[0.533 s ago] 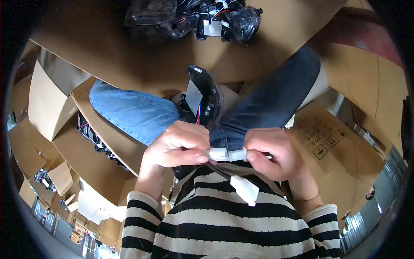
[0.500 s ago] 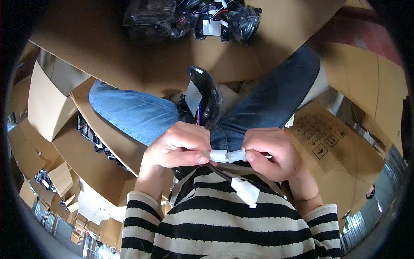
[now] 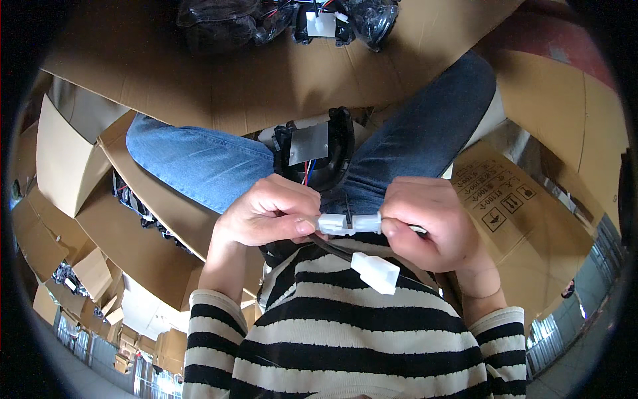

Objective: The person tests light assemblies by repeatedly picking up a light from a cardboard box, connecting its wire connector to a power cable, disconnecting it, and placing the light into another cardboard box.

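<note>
Left hand (image 3: 272, 214) pinches a milky, boxy plastic connector (image 3: 333, 224) between thumb and curled fingers; facing it, the right hand (image 3: 425, 223) pinches a second milky connector (image 3: 367, 224), the two nearly end to end. Just below the left thumb, a smooth black cable (image 3: 329, 247) slants to a blocky white plug (image 3: 376, 272). Beyond both hands sits a curved black plastic housing (image 3: 341, 126) with a flat silvery plate (image 3: 309, 144).

Connectors (image 3: 332, 225) between left hand (image 3: 274, 213), right hand (image 3: 430, 223); housing (image 3: 341, 149) beyond, between legs (image 3: 199, 158); parts (image 3: 276, 21) on cardboard (image 3: 279, 86), back from near edge.
</note>
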Action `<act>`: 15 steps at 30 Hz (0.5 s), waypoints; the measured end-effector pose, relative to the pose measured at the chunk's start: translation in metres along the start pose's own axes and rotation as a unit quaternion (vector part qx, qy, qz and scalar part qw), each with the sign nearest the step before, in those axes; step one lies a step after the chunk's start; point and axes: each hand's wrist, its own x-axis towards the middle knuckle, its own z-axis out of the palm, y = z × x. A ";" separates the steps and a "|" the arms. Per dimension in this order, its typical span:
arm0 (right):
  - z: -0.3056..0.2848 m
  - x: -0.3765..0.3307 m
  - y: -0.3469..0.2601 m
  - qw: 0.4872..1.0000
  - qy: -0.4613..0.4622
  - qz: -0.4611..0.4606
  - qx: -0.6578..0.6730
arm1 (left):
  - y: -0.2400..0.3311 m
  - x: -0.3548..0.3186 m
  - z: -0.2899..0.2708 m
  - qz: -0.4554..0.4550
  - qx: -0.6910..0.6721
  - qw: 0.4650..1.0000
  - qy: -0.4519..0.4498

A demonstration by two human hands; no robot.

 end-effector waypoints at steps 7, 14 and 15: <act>0.007 0.000 0.003 0.999 0.026 0.002 0.021 | -0.005 0.007 0.002 0.034 -0.005 0.999 -0.011; 0.003 0.006 0.009 1.000 0.030 0.001 0.002 | 0.005 0.011 -0.001 -0.062 -0.001 0.998 0.015; 0.004 0.005 0.014 0.999 0.045 -0.024 0.019 | 0.006 0.009 -0.001 -0.062 0.001 0.998 0.017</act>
